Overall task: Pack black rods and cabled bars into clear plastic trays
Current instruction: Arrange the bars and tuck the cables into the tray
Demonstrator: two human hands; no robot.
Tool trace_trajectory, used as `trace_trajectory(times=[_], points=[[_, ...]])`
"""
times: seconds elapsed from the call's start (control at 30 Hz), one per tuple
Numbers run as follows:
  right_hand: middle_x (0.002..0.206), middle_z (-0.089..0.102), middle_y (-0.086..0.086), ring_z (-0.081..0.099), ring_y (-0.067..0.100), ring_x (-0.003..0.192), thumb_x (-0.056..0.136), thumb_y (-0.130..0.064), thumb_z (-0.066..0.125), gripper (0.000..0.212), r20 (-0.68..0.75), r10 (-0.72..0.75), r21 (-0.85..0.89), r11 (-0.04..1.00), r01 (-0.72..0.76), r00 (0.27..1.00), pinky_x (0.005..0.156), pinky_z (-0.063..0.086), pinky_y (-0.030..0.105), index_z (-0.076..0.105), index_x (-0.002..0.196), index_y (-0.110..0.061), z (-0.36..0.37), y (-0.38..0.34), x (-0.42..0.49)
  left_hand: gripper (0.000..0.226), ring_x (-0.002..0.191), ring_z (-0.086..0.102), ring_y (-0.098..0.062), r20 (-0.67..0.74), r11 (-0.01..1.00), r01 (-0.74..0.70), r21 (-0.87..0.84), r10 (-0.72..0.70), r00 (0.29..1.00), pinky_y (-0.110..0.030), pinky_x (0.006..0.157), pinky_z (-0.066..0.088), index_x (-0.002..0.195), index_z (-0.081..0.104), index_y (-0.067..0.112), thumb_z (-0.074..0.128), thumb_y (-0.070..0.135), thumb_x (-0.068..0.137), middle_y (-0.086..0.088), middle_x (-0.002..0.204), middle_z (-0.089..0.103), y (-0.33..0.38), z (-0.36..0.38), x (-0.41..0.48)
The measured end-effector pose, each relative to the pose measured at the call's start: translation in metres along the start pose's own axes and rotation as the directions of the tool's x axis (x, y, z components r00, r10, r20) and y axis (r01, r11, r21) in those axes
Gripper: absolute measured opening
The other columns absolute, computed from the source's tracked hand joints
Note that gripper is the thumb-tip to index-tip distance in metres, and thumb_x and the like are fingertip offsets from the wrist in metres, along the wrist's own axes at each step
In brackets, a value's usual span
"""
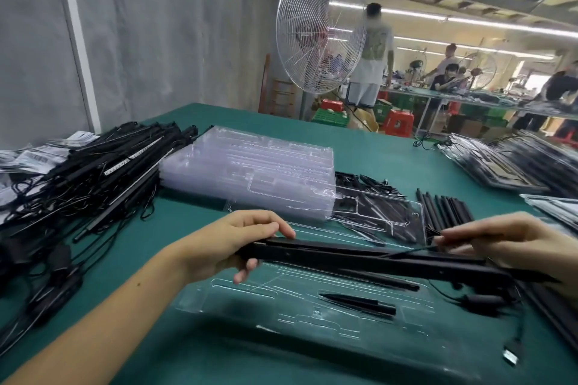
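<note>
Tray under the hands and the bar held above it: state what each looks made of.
The tray: thin clear glossy plastic; the green table shows through and moulded ridges catch highlights. The bar: matte black, straight and rigid; plastic or coated metal, I cannot tell which.

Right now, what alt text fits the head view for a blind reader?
A left hand grips one end of a black cabled bar above a clear tray on a green table, while the right hand pinches its cable. Stacked trays and loose rods lie behind.
</note>
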State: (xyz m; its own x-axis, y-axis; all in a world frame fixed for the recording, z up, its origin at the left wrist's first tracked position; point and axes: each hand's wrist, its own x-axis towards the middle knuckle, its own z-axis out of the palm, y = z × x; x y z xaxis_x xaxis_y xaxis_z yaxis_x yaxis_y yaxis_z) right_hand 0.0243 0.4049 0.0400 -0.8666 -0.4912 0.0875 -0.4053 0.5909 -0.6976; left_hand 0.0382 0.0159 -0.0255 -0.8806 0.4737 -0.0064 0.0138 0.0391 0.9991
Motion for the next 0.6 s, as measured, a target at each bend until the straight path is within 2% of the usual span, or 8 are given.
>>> trace_trajectory(times=[0.1,0.2,0.27,0.33,0.4,0.47,0.53,0.6], points=[[0.102,0.073,-0.009,0.066,0.004,0.099,0.074,-0.022,0.062,0.03,-0.112,-0.055,-0.078,0.996,0.047,0.992,0.089,0.049,0.017,0.074,0.093,-0.041,0.0,-0.017,0.002,0.024,0.049,0.048,-0.009,-0.056,0.997,0.034,-0.07,-0.038,0.998,-0.019,0.035,0.039,0.099,0.07,0.016,0.058,0.032,0.085,0.007,0.07,0.062,-0.001,-0.003,0.0],[0.11,0.067,-0.019,0.058,-0.001,0.107,0.072,-0.026,0.061,0.029,-0.311,-0.2,-0.24,0.962,0.127,0.929,0.091,0.042,0.007,0.074,0.091,-0.044,0.006,-0.028,0.008,0.028,0.052,0.051,-0.011,-0.121,0.986,0.029,-0.163,-0.05,0.991,-0.019,0.038,0.042,0.102,0.071,0.016,0.058,0.031,0.082,0.001,0.08,0.067,-0.002,-0.001,0.002],[0.106,0.069,-0.013,0.059,0.01,0.099,0.076,-0.02,0.063,0.027,-0.404,-0.229,-0.229,0.963,0.145,0.886,0.084,0.047,0.016,0.073,0.092,-0.039,0.012,-0.027,0.012,0.029,0.055,0.054,-0.013,-0.156,0.981,-0.025,-0.194,-0.005,0.988,-0.019,0.041,0.043,0.104,0.071,0.017,0.058,0.03,0.082,-0.001,0.088,0.069,-0.002,-0.001,0.003],[0.093,0.068,0.002,0.059,0.026,0.081,0.08,-0.01,0.065,0.025,-0.486,-0.196,-0.148,0.979,0.141,0.852,0.073,0.048,0.032,0.073,0.091,-0.031,0.02,-0.023,0.017,0.028,0.057,0.055,-0.015,-0.182,0.974,-0.108,-0.201,0.071,0.981,-0.02,0.043,0.043,0.105,0.07,0.018,0.059,0.029,0.082,-0.002,0.091,0.067,-0.002,-0.002,0.003],[0.083,0.067,0.012,0.06,0.028,0.071,0.077,-0.012,0.068,0.015,-0.584,-0.119,-0.008,0.99,0.141,0.803,0.066,0.051,0.032,0.072,0.087,-0.022,0.028,-0.021,0.022,0.026,0.059,0.055,-0.016,-0.203,0.968,-0.171,-0.182,0.133,0.97,-0.022,0.047,0.046,0.105,0.07,0.02,0.059,0.028,0.083,0.0,0.089,0.064,-0.003,-0.006,0.002],[0.073,0.068,0.011,0.065,0.02,0.063,0.071,-0.019,0.067,0.014,-0.598,0.046,0.308,0.935,0.176,0.8,0.061,0.056,0.024,0.067,0.083,-0.013,0.033,-0.018,0.027,0.025,0.061,0.056,-0.016,-0.18,0.965,-0.207,-0.161,0.178,0.968,-0.025,0.055,0.05,0.107,0.068,0.02,0.059,0.03,0.086,0.001,0.088,0.063,-0.006,-0.009,0.001],[0.068,0.069,0.01,0.068,0.019,0.06,0.075,-0.017,0.06,0.011,-0.486,0.177,0.609,0.771,0.186,0.856,0.056,0.057,0.024,0.059,0.081,-0.007,0.036,-0.015,0.03,0.034,0.064,0.056,-0.016,-0.127,0.961,-0.231,-0.149,0.213,0.969,-0.026,0.06,0.051,0.111,0.066,0.019,0.068,0.039,0.083,0.0,0.089,0.063,-0.007,-0.013,-0.001],[0.065,0.069,0.009,0.068,0.019,0.057,0.084,-0.011,0.054,0.009,-0.369,0.271,0.776,0.617,0.134,0.889,0.051,0.056,0.023,0.059,0.077,-0.007,0.036,-0.01,0.033,0.049,0.066,0.057,-0.017,-0.098,0.961,-0.236,-0.144,0.223,0.97,-0.025,0.062,0.051,0.113,0.065,0.019,0.077,0.046,0.073,-0.001,0.095,0.063,-0.007,-0.016,-0.002]])
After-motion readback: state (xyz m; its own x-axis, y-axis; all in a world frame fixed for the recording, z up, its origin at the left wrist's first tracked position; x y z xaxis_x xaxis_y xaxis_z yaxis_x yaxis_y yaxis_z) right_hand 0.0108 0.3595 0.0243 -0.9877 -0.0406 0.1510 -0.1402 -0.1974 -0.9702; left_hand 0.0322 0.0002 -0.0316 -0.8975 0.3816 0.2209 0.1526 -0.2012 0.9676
